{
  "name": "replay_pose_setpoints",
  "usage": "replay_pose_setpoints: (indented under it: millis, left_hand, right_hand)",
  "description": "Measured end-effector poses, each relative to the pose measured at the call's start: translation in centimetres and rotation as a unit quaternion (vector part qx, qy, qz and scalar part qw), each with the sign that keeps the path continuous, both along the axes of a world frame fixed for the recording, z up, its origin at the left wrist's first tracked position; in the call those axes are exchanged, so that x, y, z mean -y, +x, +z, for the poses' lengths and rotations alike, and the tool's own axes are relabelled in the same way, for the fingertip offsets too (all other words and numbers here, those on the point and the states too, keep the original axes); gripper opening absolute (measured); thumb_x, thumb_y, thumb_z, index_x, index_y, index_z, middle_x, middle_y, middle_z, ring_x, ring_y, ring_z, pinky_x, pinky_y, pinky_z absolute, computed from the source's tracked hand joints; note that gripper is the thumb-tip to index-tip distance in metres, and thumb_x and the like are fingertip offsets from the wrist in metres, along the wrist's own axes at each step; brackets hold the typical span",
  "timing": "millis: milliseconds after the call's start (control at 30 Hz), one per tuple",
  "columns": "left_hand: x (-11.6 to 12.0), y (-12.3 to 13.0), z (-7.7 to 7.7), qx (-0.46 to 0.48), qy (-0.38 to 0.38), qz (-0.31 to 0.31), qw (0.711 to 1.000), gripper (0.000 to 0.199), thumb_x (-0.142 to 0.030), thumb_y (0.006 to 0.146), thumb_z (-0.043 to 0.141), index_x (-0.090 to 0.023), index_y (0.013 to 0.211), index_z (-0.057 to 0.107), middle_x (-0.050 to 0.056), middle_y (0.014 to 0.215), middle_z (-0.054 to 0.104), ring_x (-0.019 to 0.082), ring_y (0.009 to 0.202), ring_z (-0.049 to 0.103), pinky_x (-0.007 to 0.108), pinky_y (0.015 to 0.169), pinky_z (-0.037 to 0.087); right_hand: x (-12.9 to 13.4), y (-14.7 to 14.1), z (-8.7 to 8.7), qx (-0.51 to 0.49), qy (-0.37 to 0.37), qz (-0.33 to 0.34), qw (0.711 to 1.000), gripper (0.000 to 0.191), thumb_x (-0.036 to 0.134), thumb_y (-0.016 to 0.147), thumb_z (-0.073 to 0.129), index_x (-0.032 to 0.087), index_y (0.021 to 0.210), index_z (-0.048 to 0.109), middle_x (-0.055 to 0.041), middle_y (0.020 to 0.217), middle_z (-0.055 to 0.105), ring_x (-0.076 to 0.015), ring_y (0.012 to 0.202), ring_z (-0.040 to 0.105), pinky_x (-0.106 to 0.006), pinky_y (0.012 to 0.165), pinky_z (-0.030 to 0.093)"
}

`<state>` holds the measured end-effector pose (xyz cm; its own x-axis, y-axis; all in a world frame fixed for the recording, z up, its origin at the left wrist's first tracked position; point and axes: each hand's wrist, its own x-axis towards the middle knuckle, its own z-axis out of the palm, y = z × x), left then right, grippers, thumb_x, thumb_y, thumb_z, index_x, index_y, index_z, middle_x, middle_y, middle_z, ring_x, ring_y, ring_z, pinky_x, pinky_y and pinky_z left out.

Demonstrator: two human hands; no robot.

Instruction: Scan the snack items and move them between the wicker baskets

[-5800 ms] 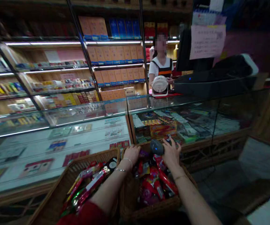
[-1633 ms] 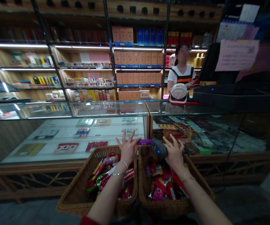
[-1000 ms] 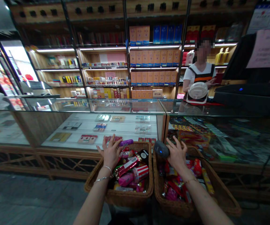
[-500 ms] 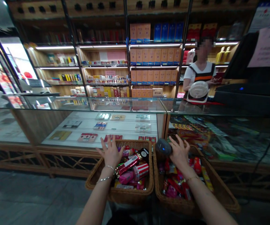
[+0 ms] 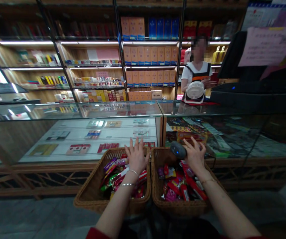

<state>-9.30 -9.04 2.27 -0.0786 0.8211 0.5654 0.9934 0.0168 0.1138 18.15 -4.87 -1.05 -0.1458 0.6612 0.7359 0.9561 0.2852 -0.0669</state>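
Above the right basket [image 5: 181, 206], our right hand [image 5: 195, 155] grips the scanner [image 5: 178, 150]; it likely handles light, stiff and smooth, best held from its rear. Left of that basket, our left hand [image 5: 137, 158] hangs spread, seemingly empty.

Left basket [image 5: 90, 204] and right basket [image 5: 182, 207] stand before the counter [image 5: 58, 166], packets [image 5: 174, 186] in each; fan [image 5: 196, 89] near the counter's back edge, left of the register [image 5: 252, 100], shelves [image 5: 33, 69] behind.
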Motion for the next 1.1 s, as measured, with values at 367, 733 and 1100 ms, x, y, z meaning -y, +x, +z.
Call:
replay_pose_setpoints:
  millis: [367,733,1100]
  left_hand:
    - [-2.1,8.2,-2.4,-0.067,-0.203,-0.114,0.97,0.061,-0.044,0.086,0.058,-0.021,0.141,0.044,0.012,0.145,0.053,0.03,0.139,0.038,0.056,0.118,0.019]
    - [-7.1,10.7,-4.2,-0.13,-0.326,-0.069,0.934,0.047,-0.042,0.082,0.061,-0.015,0.12,0.062,0.019,0.12,0.069,0.034,0.119,0.059,0.054,0.104,0.033]
    - [-7.9,12.2,-7.7,-0.175,-0.381,-0.078,0.904,0.032,-0.034,0.084,0.052,-0.022,0.101,0.076,0.017,0.107,0.076,0.031,0.105,0.068,0.056,0.107,0.026]
  right_hand:
    - [-0.7,3.1,-2.8,-0.017,-0.041,-0.032,0.999,0.027,0.017,0.08,0.054,0.026,0.099,0.072,-0.0019,0.138,0.061,-0.0287,0.141,0.029,-0.052,0.107,0.015]
    - [-0.1,3.0,-3.0,-0.054,-0.117,-0.07,0.989,0.027,0.017,0.083,0.051,0.027,0.099,0.071,0.0004,0.143,0.056,-0.0299,0.145,0.025,-0.054,0.106,0.018]
    - [0.1,3.3,-2.7,-0.097,-0.107,-0.054,0.988,0.029,0.014,0.078,0.054,0.027,0.098,0.071,-0.0009,0.14,0.059,-0.0295,0.143,0.028,-0.051,0.106,0.017]
